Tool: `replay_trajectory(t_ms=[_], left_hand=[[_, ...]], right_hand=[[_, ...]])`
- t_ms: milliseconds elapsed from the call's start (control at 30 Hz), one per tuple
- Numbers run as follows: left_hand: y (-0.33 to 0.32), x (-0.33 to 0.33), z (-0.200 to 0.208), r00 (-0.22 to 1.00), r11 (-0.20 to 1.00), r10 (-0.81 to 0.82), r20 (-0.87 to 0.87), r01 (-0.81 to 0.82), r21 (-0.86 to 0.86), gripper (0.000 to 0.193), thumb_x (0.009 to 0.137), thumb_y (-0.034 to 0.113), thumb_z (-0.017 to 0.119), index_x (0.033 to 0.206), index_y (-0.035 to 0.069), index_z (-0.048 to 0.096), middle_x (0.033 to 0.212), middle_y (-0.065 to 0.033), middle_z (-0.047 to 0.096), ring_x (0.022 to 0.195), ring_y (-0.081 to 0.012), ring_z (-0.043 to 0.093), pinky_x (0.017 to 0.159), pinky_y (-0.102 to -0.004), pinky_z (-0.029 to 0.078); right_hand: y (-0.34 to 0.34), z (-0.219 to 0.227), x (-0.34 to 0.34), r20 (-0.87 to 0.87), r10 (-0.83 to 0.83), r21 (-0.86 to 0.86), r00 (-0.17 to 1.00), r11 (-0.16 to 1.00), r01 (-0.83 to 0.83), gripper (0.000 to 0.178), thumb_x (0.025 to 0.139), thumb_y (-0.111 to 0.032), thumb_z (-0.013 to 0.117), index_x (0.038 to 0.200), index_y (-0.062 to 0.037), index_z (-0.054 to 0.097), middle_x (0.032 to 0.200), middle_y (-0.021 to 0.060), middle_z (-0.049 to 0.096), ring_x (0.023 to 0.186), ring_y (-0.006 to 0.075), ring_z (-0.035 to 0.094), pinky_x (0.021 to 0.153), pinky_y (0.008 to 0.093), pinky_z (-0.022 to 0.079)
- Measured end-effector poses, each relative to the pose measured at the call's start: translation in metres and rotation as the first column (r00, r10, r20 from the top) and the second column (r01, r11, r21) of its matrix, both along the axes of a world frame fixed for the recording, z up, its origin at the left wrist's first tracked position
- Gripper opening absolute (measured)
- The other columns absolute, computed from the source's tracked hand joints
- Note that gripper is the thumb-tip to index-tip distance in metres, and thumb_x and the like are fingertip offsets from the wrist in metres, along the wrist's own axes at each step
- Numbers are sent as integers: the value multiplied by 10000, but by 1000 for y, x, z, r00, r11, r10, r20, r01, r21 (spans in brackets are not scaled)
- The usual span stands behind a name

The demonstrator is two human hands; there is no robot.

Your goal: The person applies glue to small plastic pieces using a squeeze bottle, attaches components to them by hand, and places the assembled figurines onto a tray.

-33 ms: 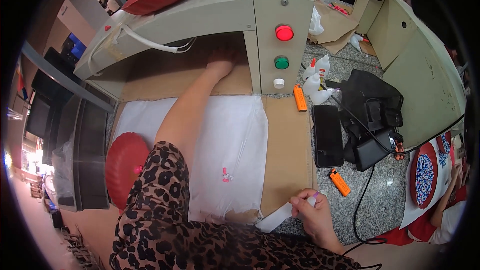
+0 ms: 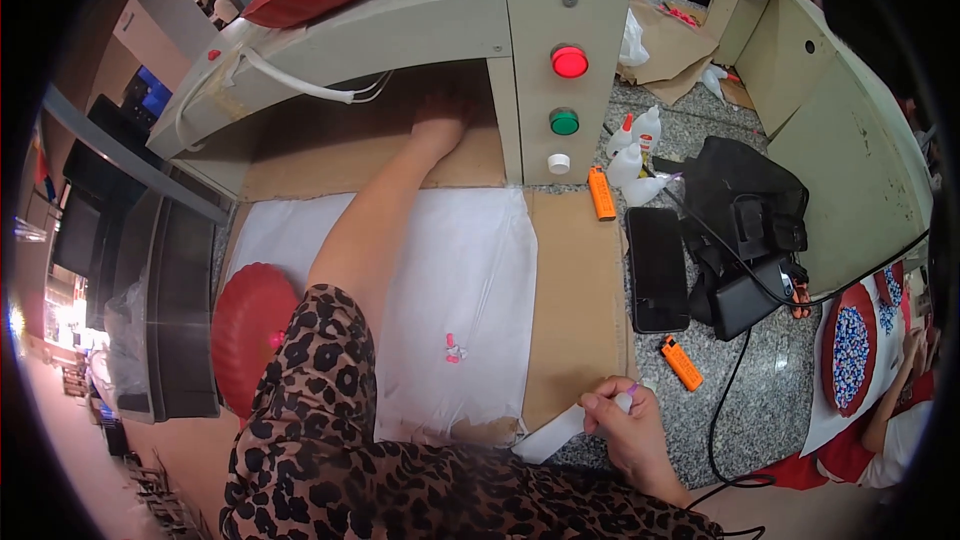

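My left hand (image 2: 443,118) reaches deep under the pale metal housing (image 2: 400,25), over a cardboard base. Its fingers look stretched out in the shadow, and nothing shows in them. Beneath my forearm a white sheet (image 2: 470,260) covers the cardboard (image 2: 575,290), with several small pink and clear pieces (image 2: 454,349) lying on it. At the sheet's near right corner, my right hand (image 2: 630,435) is closed in a pinch on a white strip (image 2: 550,436). Something white and rounded with a purple edge also shows between its fingers; the rest is hidden.
Right of the housing stand white squeeze bottles (image 2: 625,165), two orange lighters (image 2: 681,364), a black phone (image 2: 658,270) and a black bag (image 2: 745,200) with a trailing cable. A red scalloped dish (image 2: 250,335) sits left of my arm. Another person's arm (image 2: 895,395) is at far right.
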State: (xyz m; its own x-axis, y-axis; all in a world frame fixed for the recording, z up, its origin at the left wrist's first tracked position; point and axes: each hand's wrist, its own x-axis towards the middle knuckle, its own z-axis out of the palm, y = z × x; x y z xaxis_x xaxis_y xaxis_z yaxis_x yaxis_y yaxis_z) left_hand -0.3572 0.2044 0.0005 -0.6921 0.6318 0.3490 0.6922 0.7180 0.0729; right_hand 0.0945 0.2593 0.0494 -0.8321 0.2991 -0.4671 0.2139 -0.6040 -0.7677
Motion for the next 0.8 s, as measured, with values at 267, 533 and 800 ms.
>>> replay_trajectory(t_ms=[267, 533, 800], left_hand=[[-75, 123, 45, 987, 999, -42, 152, 40, 20, 253, 797, 229, 503, 864, -14, 530, 923, -183, 471, 890, -337, 476, 755, -390, 425], [-184, 282, 31, 967, 993, -118, 225, 114, 31, 220, 743, 200, 571, 848, 11, 524, 844, -142, 467, 823, -296, 477, 718, -361, 425], [-199, 310, 32, 994, 907, -105, 43, 78, 415, 295, 794, 182, 535, 1036, 16, 515, 973, -159, 493, 870, -293, 480, 750, -354, 397]], right_hand=[[-5, 0, -2, -93, 32, -15, 995, 999, -34, 83, 756, -65, 608, 769, -13, 544, 602, 34, 533, 516, 90, 485, 485, 201, 370], [-21, -3, -9, -137, 78, 155, 987, 986, -57, 87, 765, -79, 572, 706, -28, 533, 563, 33, 507, 469, 97, 464, 456, 213, 375], [-38, -2, -10, -144, 57, 354, 988, 935, -3, 256, 792, -266, 588, 814, -23, 510, 551, 17, 461, 456, 98, 427, 420, 224, 364]])
